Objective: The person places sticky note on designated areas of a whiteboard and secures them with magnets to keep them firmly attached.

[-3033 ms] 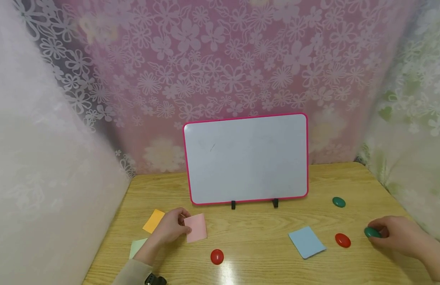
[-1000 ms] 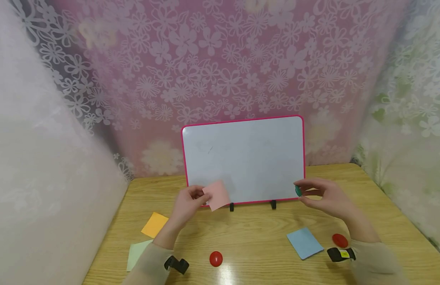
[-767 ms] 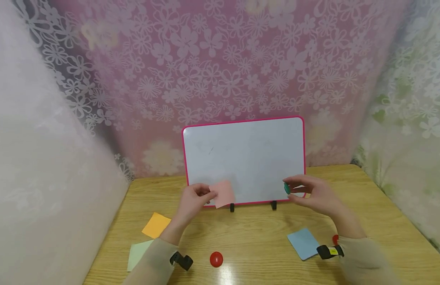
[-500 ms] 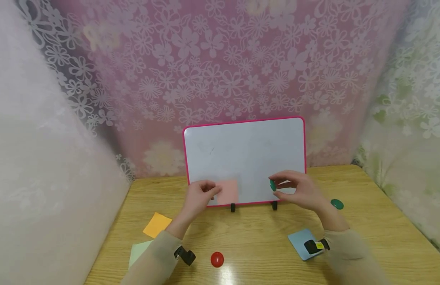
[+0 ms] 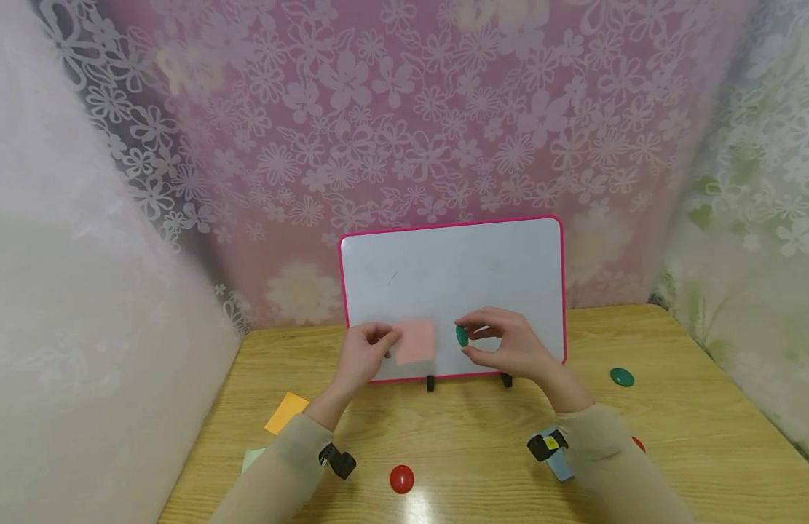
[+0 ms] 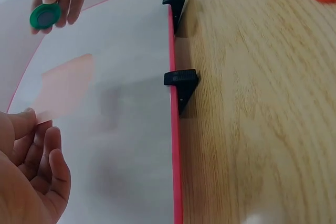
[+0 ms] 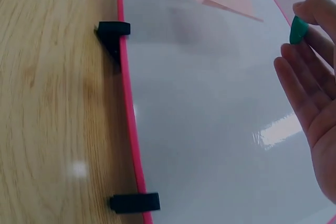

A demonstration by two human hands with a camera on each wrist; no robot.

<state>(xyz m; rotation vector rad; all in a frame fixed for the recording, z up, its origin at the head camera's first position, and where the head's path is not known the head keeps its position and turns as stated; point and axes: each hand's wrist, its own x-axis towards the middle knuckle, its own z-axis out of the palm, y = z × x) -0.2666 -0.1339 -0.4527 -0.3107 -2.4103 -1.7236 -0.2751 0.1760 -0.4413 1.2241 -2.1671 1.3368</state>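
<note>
My left hand (image 5: 365, 354) pinches a pink sticky note (image 5: 416, 342) by its left edge, in front of the lower left part of a pink-framed whiteboard (image 5: 502, 269). The left wrist view shows the note (image 6: 68, 85) curving a little over the board's white face. Between thumb and fingertips, my right hand (image 5: 509, 343) holds a round green magnet (image 5: 462, 335) just right of the note. Its dark magnetic underside shows on the magnet (image 6: 45, 16) in the left wrist view. In the right wrist view the magnet (image 7: 298, 30) is edge-on.
Black feet (image 5: 430, 383) prop the whiteboard on the wooden table (image 5: 470, 451). An orange note (image 5: 286, 413) and a partly covered green note (image 5: 252, 457) lie left. A red magnet (image 5: 402, 479) sits in front, another green magnet (image 5: 622, 376) right. My right sleeve partly covers a blue note (image 5: 561, 466).
Both hands have left the table for the whiteboard, the left carrying the pink note, the right the green magnet. Lately the right hand moved left toward the note, which rose slightly.
</note>
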